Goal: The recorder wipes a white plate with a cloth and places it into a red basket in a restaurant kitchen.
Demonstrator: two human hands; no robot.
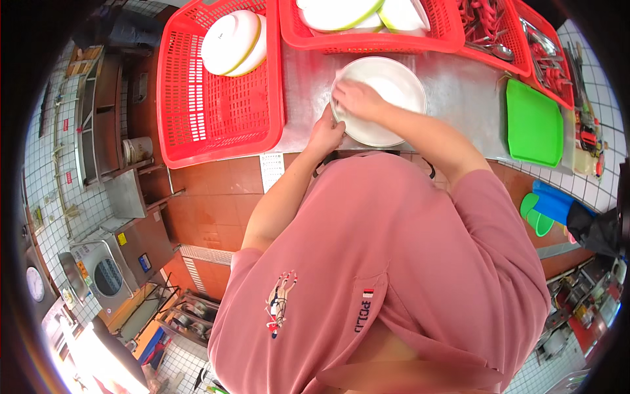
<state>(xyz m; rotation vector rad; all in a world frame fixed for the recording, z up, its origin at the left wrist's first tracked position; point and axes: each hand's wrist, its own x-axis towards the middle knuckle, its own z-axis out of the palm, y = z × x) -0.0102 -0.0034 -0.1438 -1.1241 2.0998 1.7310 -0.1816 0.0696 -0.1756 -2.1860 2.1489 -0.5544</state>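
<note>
A large round white dish (393, 98) with a thin dark rim line lies on the stainless-steel table (305, 98) in front of me. My left hand (326, 133) grips its near left edge, thumb on the rim. Over the left inside of the dish is my right hand (358, 100), its fingers reaching to the rim. That hand is blurred, and whether anything is under its fingers cannot be made out.
A red plastic basket (221, 143) at the left holds white dishes (231, 42). Another red basket (374, 44) behind holds green-edged white dishes (339, 12). Further right are cutlery baskets (524, 59) and a green tray (535, 123). A person's legs (133, 27) show at far left.
</note>
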